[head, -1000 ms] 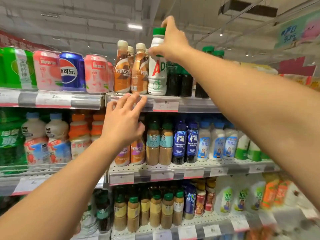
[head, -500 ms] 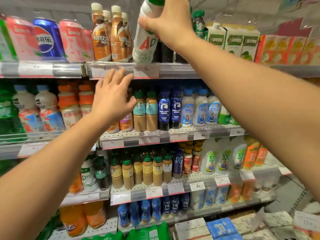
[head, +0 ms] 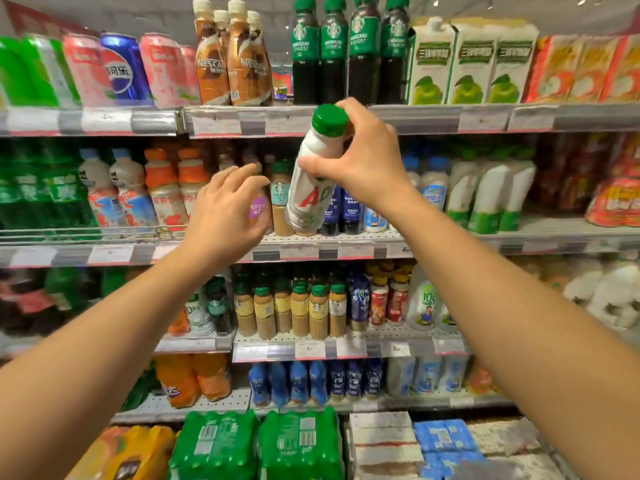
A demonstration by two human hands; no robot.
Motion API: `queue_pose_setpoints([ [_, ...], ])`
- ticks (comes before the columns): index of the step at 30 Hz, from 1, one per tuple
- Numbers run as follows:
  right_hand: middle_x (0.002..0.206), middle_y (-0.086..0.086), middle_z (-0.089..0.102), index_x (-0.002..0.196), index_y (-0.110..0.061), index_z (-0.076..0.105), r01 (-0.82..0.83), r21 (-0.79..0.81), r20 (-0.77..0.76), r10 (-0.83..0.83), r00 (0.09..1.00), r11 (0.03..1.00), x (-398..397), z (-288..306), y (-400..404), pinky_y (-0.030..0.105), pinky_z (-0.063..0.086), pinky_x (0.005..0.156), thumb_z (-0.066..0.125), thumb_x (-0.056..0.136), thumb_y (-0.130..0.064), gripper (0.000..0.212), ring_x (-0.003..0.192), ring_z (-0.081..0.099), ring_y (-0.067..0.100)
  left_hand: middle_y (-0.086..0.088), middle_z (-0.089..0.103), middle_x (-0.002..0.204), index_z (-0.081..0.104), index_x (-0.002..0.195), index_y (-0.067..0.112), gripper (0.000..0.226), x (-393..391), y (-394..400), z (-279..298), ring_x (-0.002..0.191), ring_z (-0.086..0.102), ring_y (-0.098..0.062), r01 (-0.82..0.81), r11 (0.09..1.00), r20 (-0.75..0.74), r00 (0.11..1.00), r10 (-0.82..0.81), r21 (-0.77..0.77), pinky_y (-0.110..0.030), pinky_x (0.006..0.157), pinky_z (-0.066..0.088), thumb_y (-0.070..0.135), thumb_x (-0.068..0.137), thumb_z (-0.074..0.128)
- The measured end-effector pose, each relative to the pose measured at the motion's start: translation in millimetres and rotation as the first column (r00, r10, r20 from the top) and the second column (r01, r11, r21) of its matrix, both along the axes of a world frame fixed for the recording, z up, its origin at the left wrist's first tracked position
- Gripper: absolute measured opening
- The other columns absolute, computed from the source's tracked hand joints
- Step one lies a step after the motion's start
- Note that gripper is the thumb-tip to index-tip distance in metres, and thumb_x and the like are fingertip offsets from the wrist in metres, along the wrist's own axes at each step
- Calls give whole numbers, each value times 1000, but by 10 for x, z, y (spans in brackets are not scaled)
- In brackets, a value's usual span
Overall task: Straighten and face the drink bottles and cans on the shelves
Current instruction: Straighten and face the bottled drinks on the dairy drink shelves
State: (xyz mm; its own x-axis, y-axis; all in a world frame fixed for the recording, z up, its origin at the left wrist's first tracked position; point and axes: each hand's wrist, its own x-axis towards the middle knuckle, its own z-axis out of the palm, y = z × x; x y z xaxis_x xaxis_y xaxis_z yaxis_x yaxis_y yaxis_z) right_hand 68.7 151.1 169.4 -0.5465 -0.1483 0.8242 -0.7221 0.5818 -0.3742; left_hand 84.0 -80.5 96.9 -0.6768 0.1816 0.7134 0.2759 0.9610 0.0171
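My right hand (head: pixel 360 157) grips a white bottle (head: pixel 311 188) with a green cap and red lettering by its neck. The bottle hangs tilted in the air in front of the second shelf (head: pixel 346 249). My left hand (head: pixel 225 216) is raised just left of the bottle with fingers relaxed, in front of a purple-labelled bottle (head: pixel 259 209), holding nothing. On the top shelf (head: pixel 415 117) a gap shows between the brown Nescafé bottles (head: pixel 230 60) and the dark green-labelled coffee bottles (head: pixel 346 53).
Cans (head: pixel 121 69) line the top shelf at left, green and orange cartons (head: pixel 474 60) at right. Lower shelves hold rows of coffee bottles (head: pixel 298 310), milk drinks and blue bottles (head: pixel 311 382). Green shrink-wrapped packs (head: pixel 256 445) sit at the bottom.
My right hand has lifted the white bottle off the top shelf and brought it down in front of the second shelf. My left hand has stayed near the second shelf. The view has tilted downward.
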Motion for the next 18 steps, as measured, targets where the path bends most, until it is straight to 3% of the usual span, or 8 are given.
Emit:
queue_pose_setpoints([
  [3, 100, -12, 70, 107, -27, 65, -3, 63, 55, 0, 998, 998, 66, -167, 99, 40, 53, 83, 80, 62, -66, 62, 93, 66, 19, -7, 48, 151, 53, 139, 18, 50, 98, -27, -194, 139, 40, -32, -19, 1000, 52, 998, 19, -3, -50, 114, 36, 34, 91, 59],
  [6, 94, -15, 67, 104, -29, 63, -19, 68, 112, 11, 994, 997, 148, -406, 132, 29, 46, 77, 83, 63, -61, 55, 88, 63, 14, -4, 52, 147, 52, 139, 22, 51, 201, -79, -403, 137, 43, -29, -24, 1000, 132, 991, 26, -10, -50, 113, 38, 36, 90, 59],
  [9, 91, -17, 66, 101, -33, 59, -24, 43, 175, 16, 984, 999, 217, -671, 90, 32, 49, 78, 82, 62, -59, 53, 86, 62, 12, -2, 54, 145, 53, 139, 21, 50, 251, -191, -598, 136, 44, -25, -25, 1000, 190, 981, 26, -7, -47, 114, 38, 34, 92, 61],
  [13, 94, -18, 67, 104, -32, 58, 81, 9, 245, -81, 966, 997, 306, -1093, 68, 36, 51, 80, 82, 63, -62, 56, 88, 63, 15, 2, 53, 147, 51, 141, 25, 49, 237, -442, -796, 136, 44, -23, -79, 992, 273, 961, 50, 94, -46, 111, 43, 36, 94, 59],
  [18, 95, -15, 70, 106, -36, 57, 192, 16, 311, -188, 932, 981, 392, -1577, -164, 31, 38, 74, 84, 66, -58, 53, 93, 64, 22, 6, 58, 138, 50, 140, 30, 48, 132, -903, -1109, 126, 52, -17, -102, 981, 317, 947, 46, 163, -38, 99, 51, 34, 94, 62],
])
